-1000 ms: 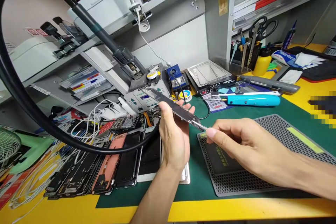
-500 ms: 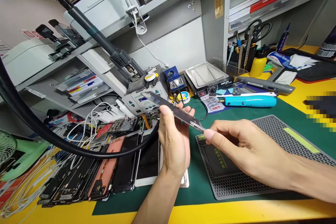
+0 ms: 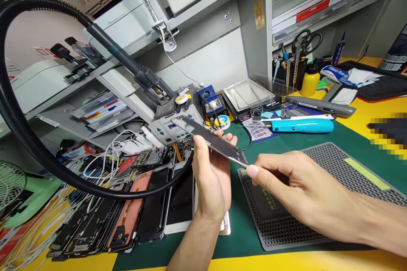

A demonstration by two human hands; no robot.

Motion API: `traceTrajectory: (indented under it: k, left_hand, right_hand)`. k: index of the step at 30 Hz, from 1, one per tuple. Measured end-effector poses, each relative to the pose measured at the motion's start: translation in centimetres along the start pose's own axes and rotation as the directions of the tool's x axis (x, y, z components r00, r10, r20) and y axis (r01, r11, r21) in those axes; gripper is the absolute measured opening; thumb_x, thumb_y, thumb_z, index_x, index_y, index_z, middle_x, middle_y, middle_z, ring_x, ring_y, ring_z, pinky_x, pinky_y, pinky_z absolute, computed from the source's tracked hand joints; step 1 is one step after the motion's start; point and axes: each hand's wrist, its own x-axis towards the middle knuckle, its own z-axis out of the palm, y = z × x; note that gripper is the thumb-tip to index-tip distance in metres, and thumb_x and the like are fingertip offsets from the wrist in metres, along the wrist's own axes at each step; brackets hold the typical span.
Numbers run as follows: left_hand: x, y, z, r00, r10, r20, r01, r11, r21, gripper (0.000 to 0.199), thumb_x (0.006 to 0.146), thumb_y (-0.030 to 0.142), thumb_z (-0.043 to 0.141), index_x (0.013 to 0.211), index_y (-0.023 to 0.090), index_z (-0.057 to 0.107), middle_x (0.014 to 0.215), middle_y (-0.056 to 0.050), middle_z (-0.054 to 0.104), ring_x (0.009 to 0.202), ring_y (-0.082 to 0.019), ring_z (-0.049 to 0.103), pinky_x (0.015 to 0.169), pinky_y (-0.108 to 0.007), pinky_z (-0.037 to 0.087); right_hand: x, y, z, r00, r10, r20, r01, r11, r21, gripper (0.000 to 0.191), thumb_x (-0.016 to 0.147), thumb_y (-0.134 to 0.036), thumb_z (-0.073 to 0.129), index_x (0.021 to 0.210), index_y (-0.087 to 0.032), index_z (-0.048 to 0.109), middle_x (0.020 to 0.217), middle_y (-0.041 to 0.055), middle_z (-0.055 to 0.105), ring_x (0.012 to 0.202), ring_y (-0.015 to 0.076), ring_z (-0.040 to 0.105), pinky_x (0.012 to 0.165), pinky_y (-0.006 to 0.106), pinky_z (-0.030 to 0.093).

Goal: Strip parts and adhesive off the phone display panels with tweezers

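Note:
A thin dark phone screen (image 3: 219, 143) is held up in the air, tilted down toward the right. My left hand (image 3: 210, 178) is closed around its edges, with the thumb along the near side and the fingertips showing past the far side. The thumb and fingers of my right hand (image 3: 295, 194) pinch the lower right corner. Below my right hand lies a grey perforated mat (image 3: 333, 165) with a dark panel on its left part.
Several phones and screens (image 3: 152, 207) lie at the left, beside tangled white cables (image 3: 101, 165). A black hose (image 3: 104, 192) loops across the left, near my left hand. Behind are a hot-air station (image 3: 165, 129), a heating plate (image 3: 254, 99) and a blue electric screwdriver (image 3: 302, 125).
The phone screen has tipped slightly, so more of its dark face shows. Both hands keep their hold. The whole view has shifted a little.

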Motion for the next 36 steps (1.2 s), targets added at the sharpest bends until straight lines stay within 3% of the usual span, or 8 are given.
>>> traceTrajectory:
  k: [7,12,25,31,36]
  left_hand:
    - [-0.5,0.2,-0.5,0.996,0.005,0.091,-0.003,1.000,-0.030,0.029,0.084,0.035,0.072,0.107,0.019,0.072,0.110,-0.008,0.069,0.111,-0.029,0.065,0.111,-0.055,0.045]
    - [-0.5,0.0,-0.8,0.988,0.031,0.150,-0.036,0.999,0.033,0.028,0.083,0.024,0.071,0.111,0.020,0.070,0.115,-0.007,0.066,0.114,-0.028,0.063,0.114,-0.054,0.042]
    - [-0.3,-0.1,-0.5,0.995,0.008,0.098,-0.015,0.997,0.077,0.023,0.086,0.023,0.074,0.108,0.019,0.067,0.107,-0.004,0.065,0.107,-0.021,0.064,0.112,-0.049,0.044]
    - [-0.2,-0.1,-0.7,0.996,0.010,0.086,-0.016,0.997,0.073,0.022,0.084,0.024,0.076,0.106,0.019,0.070,0.106,-0.004,0.068,0.109,-0.022,0.065,0.112,-0.048,0.044]
    - [0.0,0.7,-0.6,0.998,-0.028,0.057,0.027,1.000,0.010,0.024,0.084,0.031,0.074,0.103,0.017,0.074,0.107,-0.007,0.072,0.107,-0.026,0.068,0.108,-0.050,0.049]
  right_hand:
    - [-0.2,0.0,0.0,0.999,-0.038,0.008,0.038,0.999,0.000,0.045,0.104,-0.041,0.041,0.064,-0.022,0.036,0.058,-0.0071,0.030,0.052,0.0099,0.025,0.047,0.026,0.022]
    - [-0.1,0.0,0.0,0.999,-0.039,0.003,0.039,0.999,0.000,0.045,0.104,-0.043,0.039,0.064,-0.022,0.036,0.058,-0.0070,0.030,0.052,0.0102,0.025,0.047,0.026,0.022]
    - [-0.2,0.4,0.0,1.000,0.021,-0.017,-0.021,1.000,-0.002,0.046,0.104,-0.048,0.038,0.066,-0.022,0.034,0.059,-0.0061,0.032,0.054,0.0112,0.025,0.049,0.027,0.024]
    - [-0.4,0.2,0.0,0.999,0.044,-0.024,-0.043,0.999,0.018,0.046,0.104,-0.050,0.037,0.068,-0.022,0.042,0.061,-0.0055,0.035,0.056,0.0120,0.029,0.052,0.027,0.027]
    - [-0.1,-0.2,-0.9,0.985,0.014,-0.173,-0.006,0.999,0.043,0.044,0.104,-0.048,0.040,0.067,-0.022,0.041,0.061,-0.0058,0.036,0.055,0.0115,0.032,0.050,0.026,0.030]
